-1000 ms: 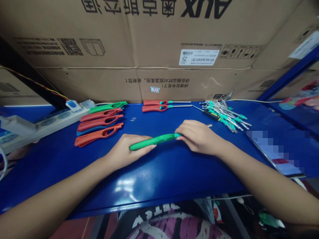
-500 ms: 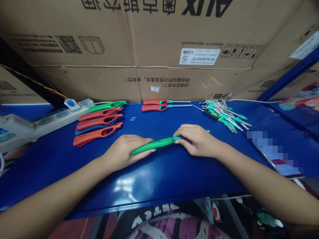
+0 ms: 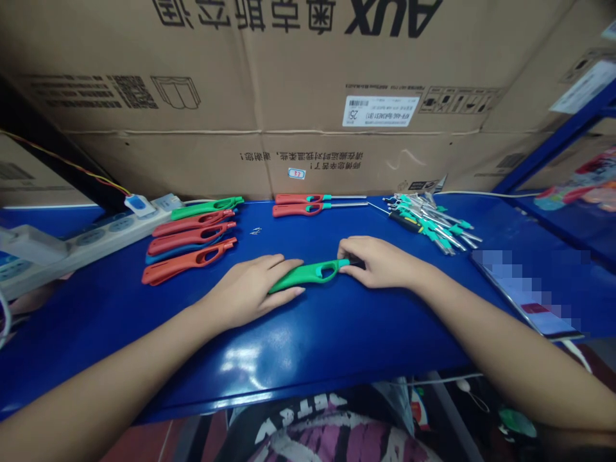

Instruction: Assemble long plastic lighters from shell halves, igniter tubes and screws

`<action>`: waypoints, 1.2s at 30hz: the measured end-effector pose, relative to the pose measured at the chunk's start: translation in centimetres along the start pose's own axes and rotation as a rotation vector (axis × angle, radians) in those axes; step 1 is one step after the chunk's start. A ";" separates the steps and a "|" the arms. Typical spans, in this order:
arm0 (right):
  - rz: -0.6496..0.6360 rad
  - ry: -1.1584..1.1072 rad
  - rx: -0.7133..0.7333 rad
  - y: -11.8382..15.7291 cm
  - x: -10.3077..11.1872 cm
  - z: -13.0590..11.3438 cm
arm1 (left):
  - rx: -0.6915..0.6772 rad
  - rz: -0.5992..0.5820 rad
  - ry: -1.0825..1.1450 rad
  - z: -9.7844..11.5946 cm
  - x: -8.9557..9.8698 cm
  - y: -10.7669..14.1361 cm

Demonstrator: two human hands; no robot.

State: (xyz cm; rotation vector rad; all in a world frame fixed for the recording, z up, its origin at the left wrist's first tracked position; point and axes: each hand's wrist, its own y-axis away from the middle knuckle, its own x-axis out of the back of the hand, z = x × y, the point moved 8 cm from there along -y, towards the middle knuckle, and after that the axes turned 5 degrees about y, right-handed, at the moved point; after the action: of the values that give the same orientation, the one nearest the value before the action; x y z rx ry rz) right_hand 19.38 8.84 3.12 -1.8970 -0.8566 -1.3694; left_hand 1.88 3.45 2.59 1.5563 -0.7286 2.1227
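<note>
A green lighter handle (image 3: 304, 275) lies between my two hands over the blue table, its oval opening showing a teal trigger. My left hand (image 3: 255, 285) is closed round the handle's left end, thumb below and fingers above. With bent fingers my right hand (image 3: 373, 262) pinches the teal collar at the handle's right end; the rod beyond it is mostly hidden by the hand. Behind them, two red lighters (image 3: 293, 210) with metal rods lie side by side.
Red, blue and green handles (image 3: 187, 262) lie at the left by a white power strip (image 3: 103, 234). Small metal pieces (image 3: 255, 231) are behind my left hand. A screwdriver (image 3: 405, 222) touches a pile of teal-ended rods (image 3: 447, 228). A phone (image 3: 529, 301) is at the right; cardboard (image 3: 308, 83) stands behind.
The green handle has turned from its narrow edge to its side, so the oval opening now shows. It has shifted slightly right, with my left hand. My right hand still grips its right end.
</note>
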 end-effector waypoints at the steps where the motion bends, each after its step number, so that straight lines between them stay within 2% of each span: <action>1: -0.010 0.006 -0.023 0.1 0.1 0.4 | 0.025 -0.009 -0.015 -0.1 -0.1 0.0; 5: -0.063 0.036 -0.062 0.3 0.6 1.5 | 0.088 0.001 0.005 -0.6 -0.4 0.0; 7: -0.047 0.053 -0.104 0.4 1.1 2.5 | 0.100 0.030 0.051 -0.8 -0.3 0.1; 9: 0.031 0.126 -0.285 0.8 2.2 5.0 | 0.107 0.061 0.115 -1.1 -0.2 0.2; 11: 0.115 0.265 -0.579 2.2 3.5 8.5 | 0.105 0.091 0.188 -1.2 0.0 0.2; 14: 0.104 0.472 -0.908 4.8 4.3 12.9 | 0.093 0.138 0.273 -1.1 0.2 0.3; 17: 0.096 0.514 -1.023 6.3 4.5 15.6 | 0.096 0.165 0.318 -1.0 0.3 0.3; 20: 0.125 0.511 -1.020 6.8 5.0 16.4 | 0.106 0.186 0.360 -0.8 0.4 0.3; 22: 0.160 0.518 -0.998 6.7 5.7 16.1 | 0.111 0.192 0.390 -0.7 0.3 0.3; 24: 0.276 0.451 -0.939 6.1 6.7 14.9 | 0.108 0.194 0.420 -0.4 0.1 0.3; 27: 0.501 0.111 -0.738 3.7 6.8 11.5 | 0.096 0.197 0.450 -0.1 0.0 0.4; 29: 0.446 -0.144 -0.569 1.0 5.0 8.2 | 0.086 0.191 0.452 0.1 -0.1 0.4; 31: 0.327 -0.217 -0.434 -1.7 2.9 4.5 | 0.075 0.176 0.450 0.3 -0.2 0.6; 34: 0.167 -0.199 -0.401 -4.3 0.0 0.8 | 0.061 0.150 0.443 0.7 -0.2 0.7; 36: 0.149 -0.155 -0.417 -5.4 -0.6 0.0 | 0.054 0.128 0.430 1.0 -0.2 0.7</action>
State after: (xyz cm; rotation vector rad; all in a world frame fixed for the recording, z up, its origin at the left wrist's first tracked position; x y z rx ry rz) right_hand 14.88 11.86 3.16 -2.3570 -0.5114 -1.4022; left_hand 2.24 2.25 2.47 1.0407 -0.6348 2.4733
